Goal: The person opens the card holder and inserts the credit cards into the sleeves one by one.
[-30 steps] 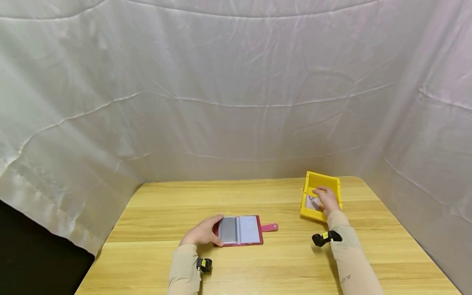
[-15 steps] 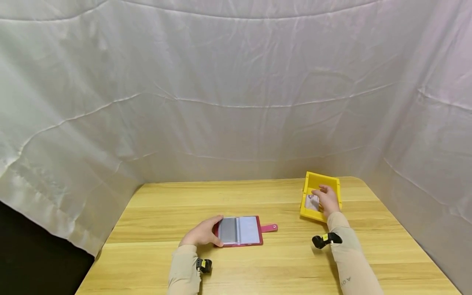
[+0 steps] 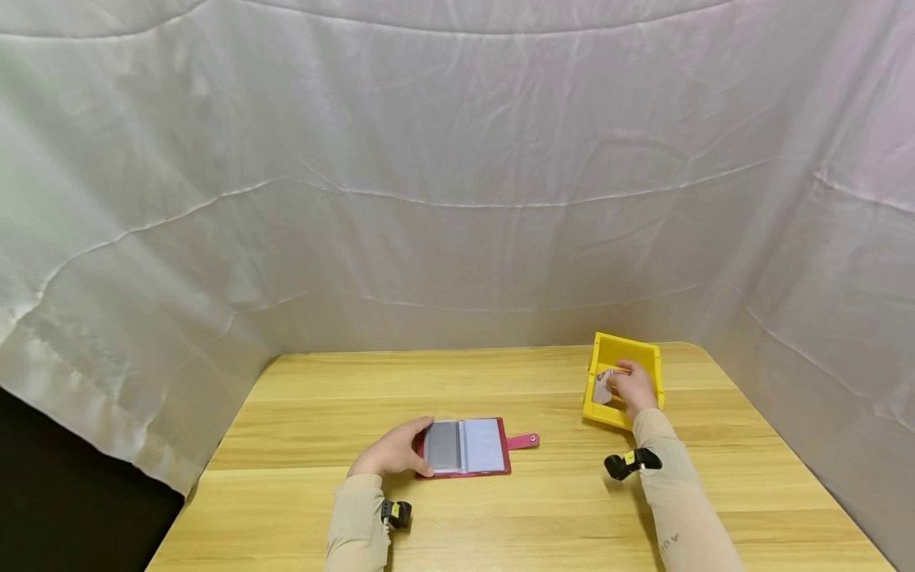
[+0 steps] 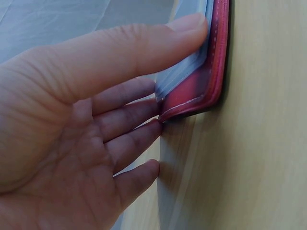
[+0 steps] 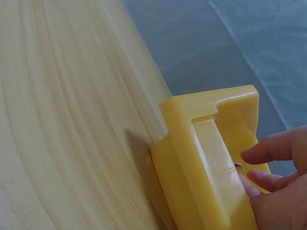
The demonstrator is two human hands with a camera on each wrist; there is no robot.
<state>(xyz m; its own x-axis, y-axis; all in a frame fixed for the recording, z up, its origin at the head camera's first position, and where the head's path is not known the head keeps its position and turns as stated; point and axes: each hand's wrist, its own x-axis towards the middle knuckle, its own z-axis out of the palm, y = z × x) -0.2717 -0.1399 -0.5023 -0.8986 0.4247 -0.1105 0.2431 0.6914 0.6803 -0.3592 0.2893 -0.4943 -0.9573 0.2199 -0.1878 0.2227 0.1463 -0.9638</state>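
Note:
An unfolded pink-red card holder (image 3: 484, 456) with clear plastic sleeves lies on the table, its snap strap pointing right. My left hand (image 3: 395, 450) holds it at its left edge. In the left wrist view the thumb (image 4: 189, 28) lies over a sleeve, and the other fingers (image 4: 136, 112) reach the holder's edge. My right hand (image 3: 633, 389) is inside a yellow bin (image 3: 592, 412) at the back right. It pinches a pale printed card (image 3: 603, 388), tilted up from the bin's floor. The right wrist view shows only a sliver of this card (image 5: 238, 165) by the fingertips.
The wooden table (image 3: 543, 516) carries the holder and the bin. A grey-white curtain (image 3: 457, 199) hangs behind it and along both sides. The bin's walls (image 5: 180, 139) stand up around the right hand.
The card lay flat in the bin; now it is raised at a tilt between my right fingers. The left hand and card holder have stayed in place.

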